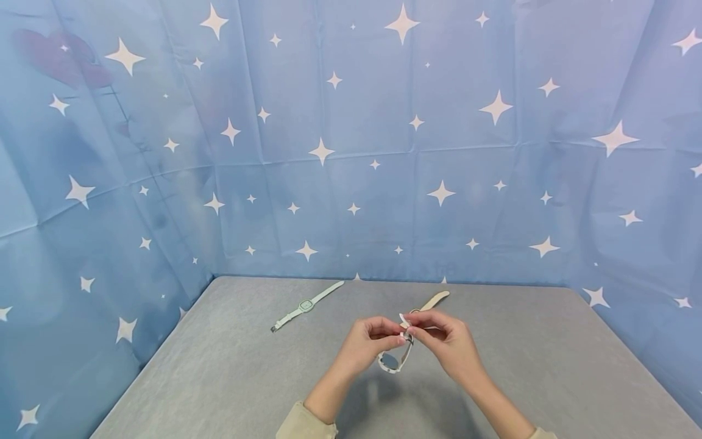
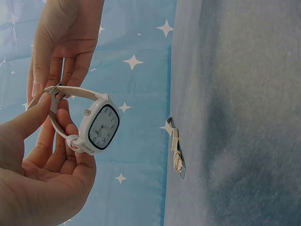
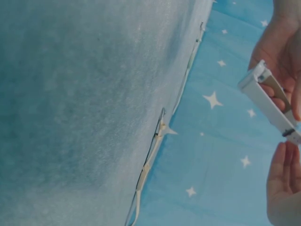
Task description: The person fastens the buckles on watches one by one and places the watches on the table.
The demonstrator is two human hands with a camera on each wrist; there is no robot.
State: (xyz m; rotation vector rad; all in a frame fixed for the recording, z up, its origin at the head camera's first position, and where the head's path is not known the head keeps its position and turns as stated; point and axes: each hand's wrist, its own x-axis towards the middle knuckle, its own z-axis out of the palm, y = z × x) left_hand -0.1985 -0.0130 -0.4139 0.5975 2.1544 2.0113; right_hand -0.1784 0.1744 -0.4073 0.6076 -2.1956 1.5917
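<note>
In the head view a white wristwatch point(image 1: 390, 363) hangs above the grey table, its strap bent into a loop. Left hand point(image 1: 368, 343) and right hand point(image 1: 446, 342) meet at the buckle end. In the left wrist view, the left thumb and fingers pinch the strap beside the buckle, while the right hand point(image 2: 70, 33) grips the strap from the other side. The square watch face point(image 2: 104, 127) looks outward with its numerals showing. From the right wrist view, only the side of the watch case and strap point(image 3: 268, 103) is visible between both hands.
A pale green watch point(image 1: 306, 305) lies flat on the grey table point(image 1: 219, 378), left of the hands. A cream watch point(image 1: 437, 299) lies behind the right hand, partly hidden. Blue star-patterned cloth point(image 1: 373, 122) stands along the table's back and sides.
</note>
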